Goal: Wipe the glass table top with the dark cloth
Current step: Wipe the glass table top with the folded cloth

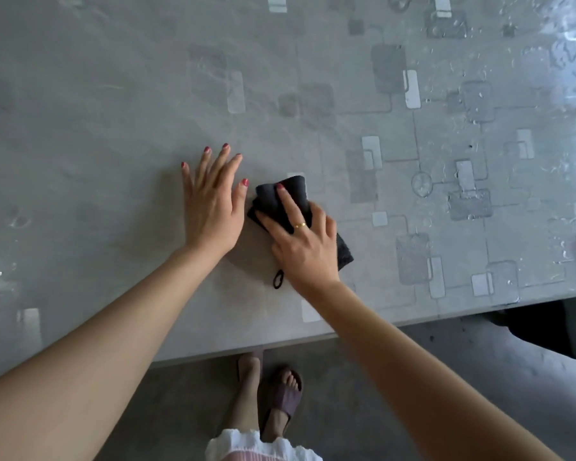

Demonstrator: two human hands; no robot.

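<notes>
The right hand is pressing down on the dark cloth, which is lying folded on the glass table near its front edge, a little toward the middle of the view. Its fingers are lying spread and mostly straight across the cloth, with the index finger reaching toward 11 o'clock and a gold ring showing on one finger; the two outer fingers are bending slightly over the cloth's edge at 3 o'clock. A small hanging loop is sticking out of the cloth at 6 o'clock, beside the wrist.

The left hand is resting flat on the table just beside the cloth at its 9 o'clock, fingers straight and fanned apart, holding nothing; the thumb is nearly touching the cloth's corner.

The table is showing a grey pattern of squares and thin lines, and water droplets are glinting across the surface toward 2 o'clock from the cloth.

Below the table edge, at 6 o'clock, a foot in a brown slipper is standing on the grey floor, with a white ruffled hem showing at the bottom.
</notes>
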